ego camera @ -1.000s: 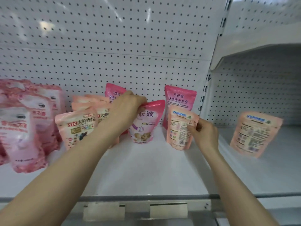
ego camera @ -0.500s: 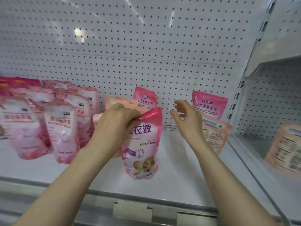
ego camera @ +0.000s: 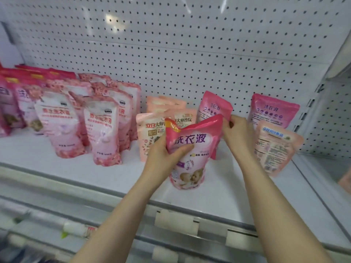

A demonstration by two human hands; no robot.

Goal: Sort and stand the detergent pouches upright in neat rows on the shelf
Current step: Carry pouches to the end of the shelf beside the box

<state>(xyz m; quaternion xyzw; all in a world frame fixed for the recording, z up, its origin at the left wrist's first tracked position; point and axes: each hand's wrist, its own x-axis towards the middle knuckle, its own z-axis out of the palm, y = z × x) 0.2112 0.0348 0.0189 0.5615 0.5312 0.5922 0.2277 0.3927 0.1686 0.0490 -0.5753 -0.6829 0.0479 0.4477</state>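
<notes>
A bright pink detergent pouch with purple characters and a baby picture stands near the front of the white shelf. My left hand grips its left side, thumb across the front. My right hand pinches its top right corner. Behind it stand peach pouches and a pink pouch turned back-side out. To the right another pink pouch stands at the back, with a peach pouch leaning in front of it, back label showing.
Rows of pale pink floral pouches and darker pink ones fill the shelf's left part. A white pegboard backs the shelf. A divider upright bounds it on the right. Price-tag holders line the front rail.
My left hand slid from the pouch's top to its side, and my right hand, open before, closed on its top corner. The pouch moved forward on the shelf. The view shifted left.
</notes>
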